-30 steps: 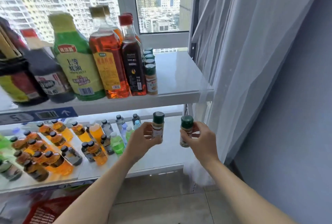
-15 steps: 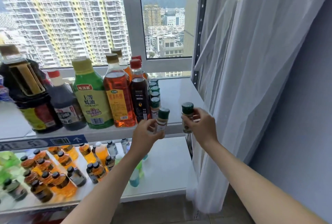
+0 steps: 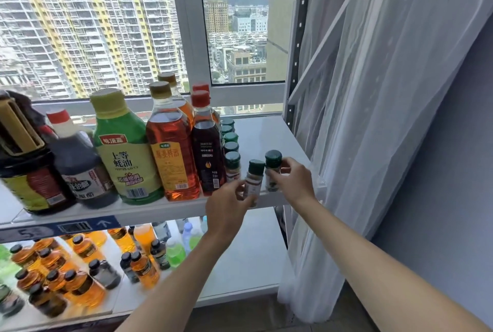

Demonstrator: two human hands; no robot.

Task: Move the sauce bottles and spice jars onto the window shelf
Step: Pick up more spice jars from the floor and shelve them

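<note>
Spice jars with dark green screw caps, two of them, are being brought to the front right of the white window shelf [image 3: 269, 131]. The left hand [image 3: 226, 206] pinches the pale-labelled clear spice jar [image 3: 254, 179] about its body, fingers and thumb curled round it; this jar sits at the shelf's front edge, and whether its base rests on the board or hangs just before it cannot be told. The right hand [image 3: 290, 179] grips the dark-filled clear spice jar [image 3: 272, 171] from its right side, upright, its base at or just above the shelf surface. Both jars stand just beside a row of green-capped spice jars [image 3: 231, 142] that runs back toward the window, next to the dark red-capped vinegar bottle [image 3: 206, 155], the amber square oil bottle [image 3: 170, 150] and the green oyster-sauce bottle with yellow cap [image 3: 125, 155].

Step in hand, by judgement: setting down. The next move calls for lowering each jar flat onto the bare board right of the row, clear of the edge, then loosening the fingers without tipping the narrow jars.

Hard to make out: the jar bases behind the fingers, the label print, and the rear jars of the row. A sheer white curtain [image 3: 386, 118] veils the shelf's right post. The lower white shelf [image 3: 248, 259] carries many small blurred bottles; the far-left bottles are cut off.
</note>
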